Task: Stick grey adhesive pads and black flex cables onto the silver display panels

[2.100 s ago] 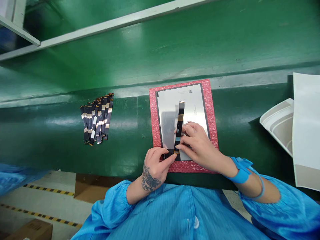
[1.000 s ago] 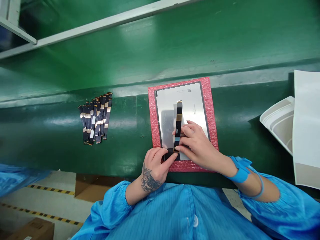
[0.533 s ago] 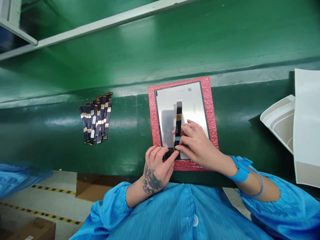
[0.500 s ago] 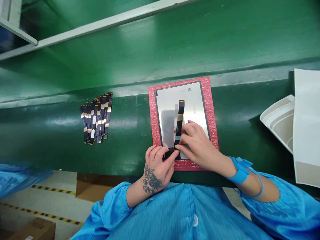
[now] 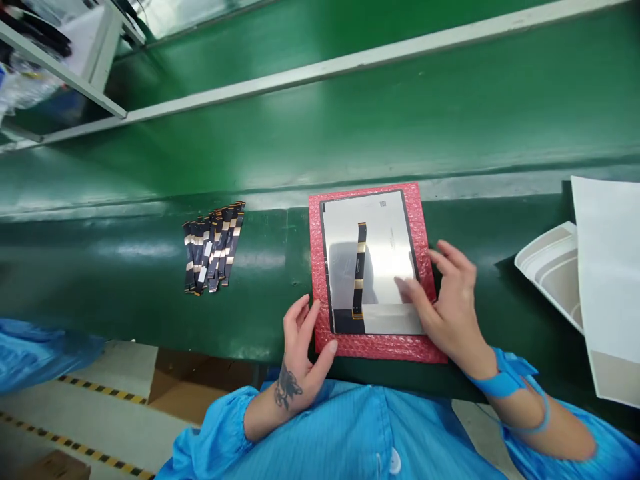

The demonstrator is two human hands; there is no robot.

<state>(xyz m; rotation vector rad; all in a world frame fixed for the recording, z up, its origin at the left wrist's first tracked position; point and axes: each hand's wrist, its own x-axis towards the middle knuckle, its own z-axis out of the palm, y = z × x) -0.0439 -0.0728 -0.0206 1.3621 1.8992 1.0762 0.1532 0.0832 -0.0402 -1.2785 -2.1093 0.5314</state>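
Observation:
A display panel [image 5: 395,253] lies back side up on a pink bubble-wrap sheet [image 5: 380,347]. One black flex cable [image 5: 359,267] with gold ends rests lengthwise on the panel, its lower end at the dark strip along the bottom edge. My left hand [image 5: 305,347] is open at the sheet's lower left corner, thumb and fingers apart. Over the right edge of the sheet is my right hand [image 5: 447,303], open, fingers spread, nothing held. A blue wrist strap [image 5: 510,373] circles my right wrist.
A pile of similar flex cables [image 5: 213,250] lies to the left on the green bench [image 5: 270,300]. At the right are a curved printed sheet [image 5: 550,267] and a white board [image 5: 607,287]. A blue sleeve [image 5: 45,353] shows at the far left, and a cardboard box [image 5: 195,380] stands below the bench.
Both hands have let go of the flex cable, which now lies on the panel. My right hand has moved right, my left hand slightly left and down. The camera view has shifted.

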